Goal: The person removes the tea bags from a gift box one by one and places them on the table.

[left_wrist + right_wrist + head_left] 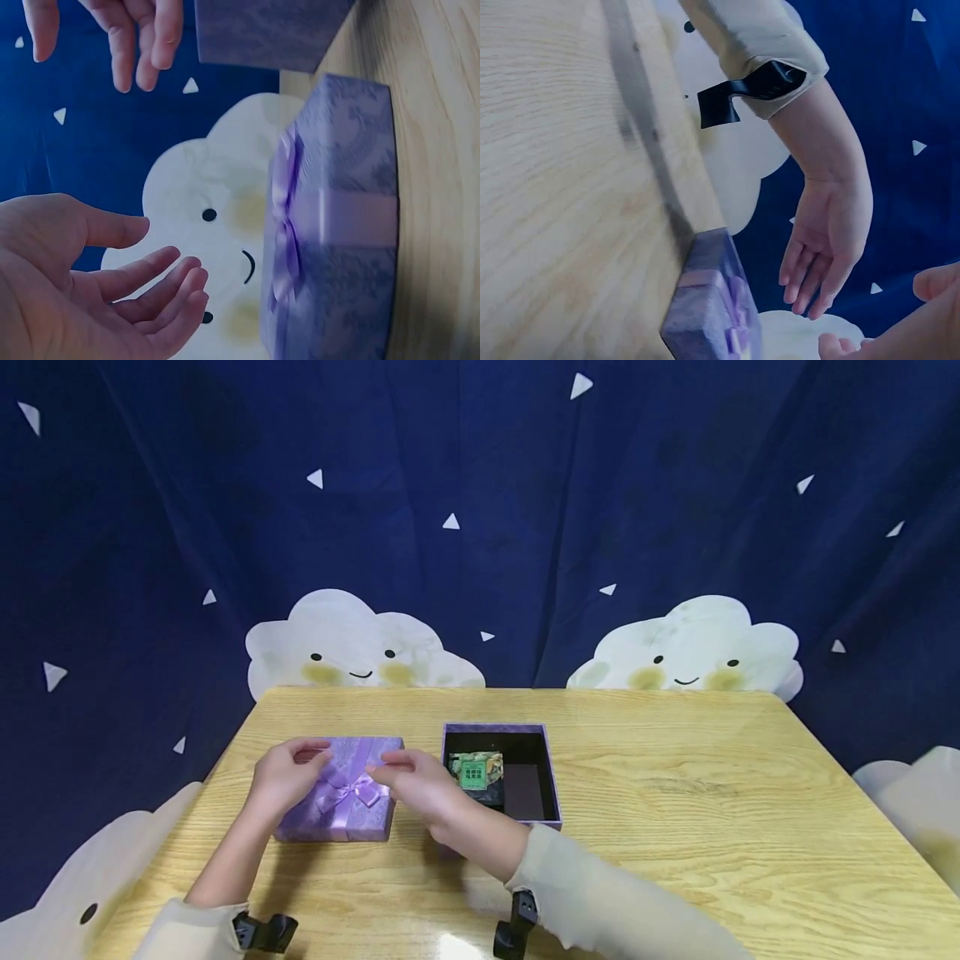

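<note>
A purple patterned gift box lid with a satin ribbon and bow lies on the table at the left. Over its left part is my left hand, fingers relaxed and apart from the bow. My right hand reaches across from the right, its fingertips overlapping the lid's right side in the head view. In the left wrist view, a gap shows between the left hand and the lid. Both hands hold nothing.
Right of the lid stands an open purple box with a dark inside. A green-and-black packet lies in its left part. The wooden table ends at a dark blue curtain printed with clouds. Each wrist carries a black camera mount.
</note>
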The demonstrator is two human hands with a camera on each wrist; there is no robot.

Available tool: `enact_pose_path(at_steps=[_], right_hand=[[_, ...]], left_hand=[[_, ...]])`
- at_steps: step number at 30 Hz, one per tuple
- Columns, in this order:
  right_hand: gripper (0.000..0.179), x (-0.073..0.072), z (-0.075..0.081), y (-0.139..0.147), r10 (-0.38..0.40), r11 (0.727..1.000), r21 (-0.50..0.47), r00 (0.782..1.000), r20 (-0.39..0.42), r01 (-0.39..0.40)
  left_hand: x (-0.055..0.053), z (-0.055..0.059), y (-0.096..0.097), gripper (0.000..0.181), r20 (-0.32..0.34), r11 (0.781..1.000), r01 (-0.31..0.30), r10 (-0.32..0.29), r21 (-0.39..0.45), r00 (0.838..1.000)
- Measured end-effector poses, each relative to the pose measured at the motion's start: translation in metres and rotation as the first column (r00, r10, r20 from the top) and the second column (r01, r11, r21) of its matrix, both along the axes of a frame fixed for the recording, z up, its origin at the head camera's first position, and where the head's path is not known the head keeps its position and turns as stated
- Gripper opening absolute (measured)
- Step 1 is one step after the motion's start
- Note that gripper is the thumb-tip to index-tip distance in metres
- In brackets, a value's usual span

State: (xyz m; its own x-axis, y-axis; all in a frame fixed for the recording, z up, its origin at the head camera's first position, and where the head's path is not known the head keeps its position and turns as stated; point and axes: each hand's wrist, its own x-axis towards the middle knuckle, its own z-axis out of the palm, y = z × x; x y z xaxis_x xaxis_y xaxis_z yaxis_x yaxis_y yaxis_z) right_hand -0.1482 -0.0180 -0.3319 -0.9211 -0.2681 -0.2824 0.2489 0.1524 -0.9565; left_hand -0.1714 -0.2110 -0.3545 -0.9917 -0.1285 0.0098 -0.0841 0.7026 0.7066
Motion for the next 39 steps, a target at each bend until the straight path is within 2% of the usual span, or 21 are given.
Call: enact_pose_path(at_steps=[8,17,22,27,35,39], right_hand=[[0.044,-0.005,0.011,0.025,0.021,0.996,-0.092,1.0,0.01,-0.02],[0.041,-0.016,0.012,0.062,0.014,0.997,-0.08,1.0,0.025,-0.012],[0.038,-0.023,0.011,0.079,-0.007,0.999,-0.054,0.999,0.04,0.009],[0.039,-0.027,0.009,0.093,-0.033,0.999,-0.024,0.998,0.045,0.034],[0.04,-0.034,0.002,0.108,-0.07,0.997,0.036,0.996,0.052,0.068],[0.043,-0.036,0.002,0.114,-0.062,0.996,0.068,0.996,0.065,0.057]], left_hand=[[0.0,0.007,0.015,0.038,0.046,0.996,0.03,-0.034,0.089,0.998],[0.0,0.009,0.033,0.036,0.058,0.982,0.097,-0.108,0.162,0.992],[-0.002,0.01,0.043,0.038,0.097,0.959,0.136,-0.165,0.249,0.982],[-0.003,0.011,0.053,0.037,0.15,0.934,0.147,-0.205,0.326,0.967],[-0.005,0.008,0.071,0.036,0.17,0.904,0.162,-0.245,0.396,0.954],[-0.007,0.005,0.078,0.037,0.194,0.894,0.155,-0.256,0.42,0.947]])
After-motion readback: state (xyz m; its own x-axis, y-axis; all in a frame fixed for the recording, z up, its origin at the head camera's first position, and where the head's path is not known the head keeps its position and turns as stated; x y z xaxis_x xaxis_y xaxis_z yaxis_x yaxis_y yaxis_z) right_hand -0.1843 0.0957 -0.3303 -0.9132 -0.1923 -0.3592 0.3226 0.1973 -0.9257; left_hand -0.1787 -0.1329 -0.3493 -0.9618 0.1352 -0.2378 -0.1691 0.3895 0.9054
